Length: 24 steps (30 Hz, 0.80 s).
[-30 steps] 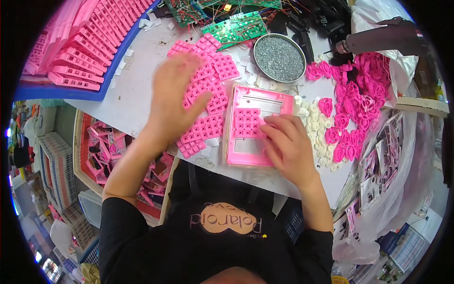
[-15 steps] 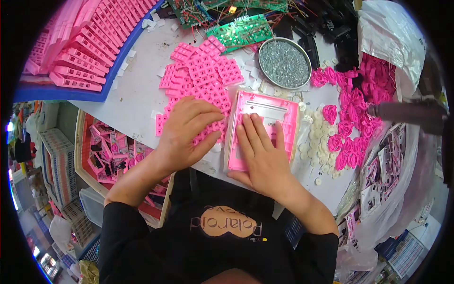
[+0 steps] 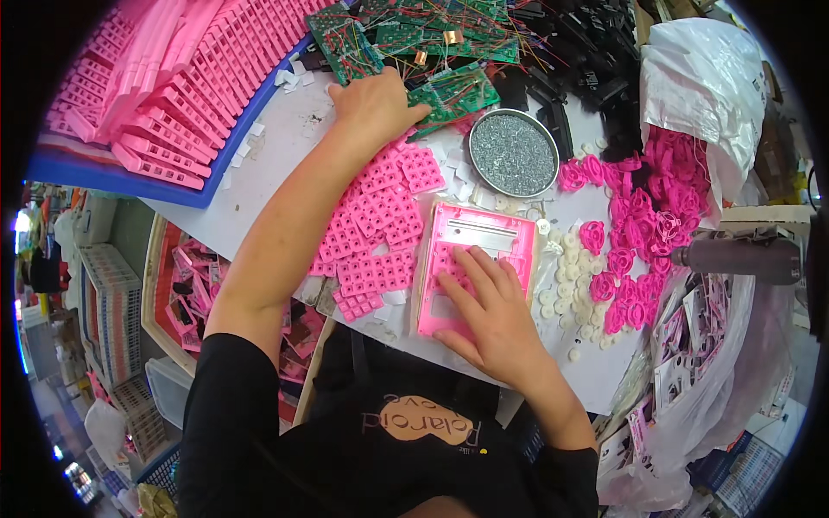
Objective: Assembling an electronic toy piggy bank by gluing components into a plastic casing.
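A pink plastic calculator housing [image 3: 484,237] lies face down on the white table in front of me. My right hand [image 3: 484,315] rests flat on its lower half, fingers spread over a pink rubber keypad seated inside. My left hand [image 3: 373,105] reaches far forward and its fingers touch the edge of a green circuit board [image 3: 458,91]. Whether it grips the board I cannot tell. Loose pink rubber keypads [image 3: 380,229] lie in a heap under my left forearm.
A round tin of small silver screws [image 3: 515,153] stands behind the housing. Stacked pink housings [image 3: 147,95] fill a blue tray at the far left. More green boards with wires [image 3: 406,34] lie at the back. Pink rubber pieces [image 3: 630,233] and white discs [image 3: 574,285] spread at the right, beside plastic bags [image 3: 699,69].
My left hand left the keypad heap and stretched forward to the green circuit board. My right hand stayed on the pink housing, shifting slightly.
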### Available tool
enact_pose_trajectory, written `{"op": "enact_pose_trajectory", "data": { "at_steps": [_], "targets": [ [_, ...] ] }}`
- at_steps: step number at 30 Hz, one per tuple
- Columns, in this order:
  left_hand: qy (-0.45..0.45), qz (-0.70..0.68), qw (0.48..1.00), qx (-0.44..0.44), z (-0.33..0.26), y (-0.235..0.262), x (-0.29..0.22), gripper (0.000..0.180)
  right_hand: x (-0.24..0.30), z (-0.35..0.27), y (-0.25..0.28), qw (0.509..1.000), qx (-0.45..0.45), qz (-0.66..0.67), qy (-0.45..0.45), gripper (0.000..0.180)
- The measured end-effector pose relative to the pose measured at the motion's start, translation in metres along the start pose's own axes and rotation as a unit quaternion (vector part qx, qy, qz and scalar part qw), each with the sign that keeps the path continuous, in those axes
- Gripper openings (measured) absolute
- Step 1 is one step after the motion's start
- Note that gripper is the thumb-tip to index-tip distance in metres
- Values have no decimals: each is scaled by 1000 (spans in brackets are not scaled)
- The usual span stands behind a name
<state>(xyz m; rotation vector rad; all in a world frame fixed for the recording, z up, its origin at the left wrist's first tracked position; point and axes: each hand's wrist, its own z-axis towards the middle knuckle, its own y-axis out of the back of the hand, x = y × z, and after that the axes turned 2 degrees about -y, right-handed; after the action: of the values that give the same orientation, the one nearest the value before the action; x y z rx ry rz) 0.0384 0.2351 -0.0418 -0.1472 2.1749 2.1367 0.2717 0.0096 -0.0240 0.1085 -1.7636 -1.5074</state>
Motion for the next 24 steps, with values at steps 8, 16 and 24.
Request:
{"op": "enact_pose_trajectory", "data": {
  "at_steps": [8,16,24],
  "targets": [
    [26,-130,990,41,33,4,3,44,3,3,15,999,-28,-7,46,51],
    [113,-22,991,74,44,24,-34,39,9,-10,24,997,-51,4,63,48],
    [-269,-186,885,-331,-89,56,-48,19,-19,46,38,733,-169,651,-101,44]
  ]
}}
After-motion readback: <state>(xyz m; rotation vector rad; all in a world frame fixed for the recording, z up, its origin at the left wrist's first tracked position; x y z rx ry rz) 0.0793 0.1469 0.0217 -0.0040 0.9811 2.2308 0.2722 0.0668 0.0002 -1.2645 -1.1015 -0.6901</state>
